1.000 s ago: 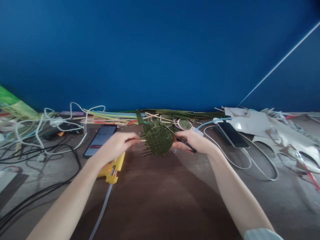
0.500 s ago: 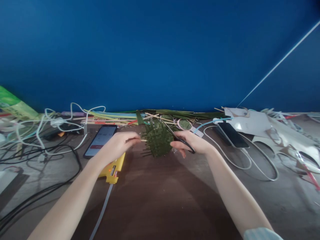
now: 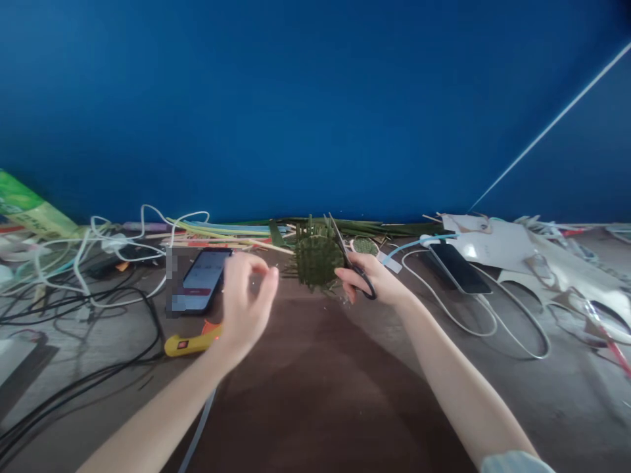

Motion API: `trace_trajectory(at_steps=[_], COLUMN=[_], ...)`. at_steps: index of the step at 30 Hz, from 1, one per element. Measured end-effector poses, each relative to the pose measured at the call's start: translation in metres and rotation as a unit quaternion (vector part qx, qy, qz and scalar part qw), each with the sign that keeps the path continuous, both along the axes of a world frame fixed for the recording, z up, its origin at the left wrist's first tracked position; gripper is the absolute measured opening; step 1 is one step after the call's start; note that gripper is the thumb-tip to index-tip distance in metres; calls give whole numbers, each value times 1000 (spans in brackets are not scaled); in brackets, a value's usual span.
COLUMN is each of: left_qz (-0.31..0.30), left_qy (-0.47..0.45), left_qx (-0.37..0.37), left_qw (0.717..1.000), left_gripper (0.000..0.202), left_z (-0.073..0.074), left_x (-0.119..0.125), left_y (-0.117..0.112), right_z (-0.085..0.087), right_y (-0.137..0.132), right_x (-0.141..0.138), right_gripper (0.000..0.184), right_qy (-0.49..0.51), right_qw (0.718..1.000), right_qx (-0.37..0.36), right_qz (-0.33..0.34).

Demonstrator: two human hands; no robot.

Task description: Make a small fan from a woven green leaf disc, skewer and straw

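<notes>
A dark green woven mat of leaf strips (image 3: 315,261), with ragged strip ends at its edges, is in front of me at the middle. My right hand (image 3: 369,277) grips black-handled scissors (image 3: 365,284), blades pointing up and away along the mat's right edge. Whether its fingertips touch the mat is hard to tell. To the left of the mat, my left hand (image 3: 245,309) is raised with thumb and fingers curved apart, nothing visible between them. Its wrist partly hides a yellow glue gun (image 3: 190,344) on the table.
A phone (image 3: 204,276) lies beyond the left hand. White cables (image 3: 79,263) tangle at the left. Long green leaves (image 3: 399,228) and coloured strips run along the blue wall (image 3: 315,112). At the right are another phone (image 3: 461,268) and a cut white sheet (image 3: 552,263).
My left hand has let go at the mat's left edge and drawn back left and nearer me. The mat has shifted slightly, and the scissors point more upright.
</notes>
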State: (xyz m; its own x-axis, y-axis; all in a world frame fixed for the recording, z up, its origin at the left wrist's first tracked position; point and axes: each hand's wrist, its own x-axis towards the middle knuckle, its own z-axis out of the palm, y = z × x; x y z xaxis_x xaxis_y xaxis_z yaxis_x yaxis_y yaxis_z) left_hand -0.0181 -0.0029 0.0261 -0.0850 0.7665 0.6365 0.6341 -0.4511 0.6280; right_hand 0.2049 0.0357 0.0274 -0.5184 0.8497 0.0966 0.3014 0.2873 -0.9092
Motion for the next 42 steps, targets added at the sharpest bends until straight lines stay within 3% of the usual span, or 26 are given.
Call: trace_trajectory(at_steps=[1, 2, 3, 5, 8, 11, 17, 21, 27, 42], left_qz=[-57, -123, -186, -285, -289, -270, -198, -212, -224, -194], left_qy=[-38, -58, -79, -179, -429, -578, -660, -628, -592, -593], left_qx=[-92, -210, -319, -449, -453, -388, -297, -279, -278, -307], left_qw=[993, 968, 926, 828, 726, 665, 661, 695, 723, 719], left_gripper=[28, 39, 44, 42, 28, 22, 15, 18, 18, 13], left_z=[-4, -10, -15, -26, -34, -28, -8, -2, -5, -10], left_x=[9, 17, 24, 35, 41, 39, 34, 30, 30, 26], left_y=[-7, -14, -18, -21, -12, 0, 11, 10, 6, -2], right_z=[-2, -3, -4, -6, -6, -4, -1, 1, 0, -8], right_y=[0, 0, 0, -2, -8, -13, -17, -19, -19, -16], right_x=[-1, -1, -3, -7, -16, -25, -26, -25, -25, -27], right_gripper=[26, 26, 26, 25, 26, 27, 27, 29, 31, 35], right_qy=[8, 17, 28, 50, 66, 77, 67, 58, 63, 9], right_qw=[1000, 1000, 999, 998, 997, 996, 997, 998, 997, 997], right_qx=[4, 8, 12, 13, 17, 26, 13, 20, 35, 58], right_qz=[-9, -18, -27, -38, -40, -47, -24, -10, -16, -43])
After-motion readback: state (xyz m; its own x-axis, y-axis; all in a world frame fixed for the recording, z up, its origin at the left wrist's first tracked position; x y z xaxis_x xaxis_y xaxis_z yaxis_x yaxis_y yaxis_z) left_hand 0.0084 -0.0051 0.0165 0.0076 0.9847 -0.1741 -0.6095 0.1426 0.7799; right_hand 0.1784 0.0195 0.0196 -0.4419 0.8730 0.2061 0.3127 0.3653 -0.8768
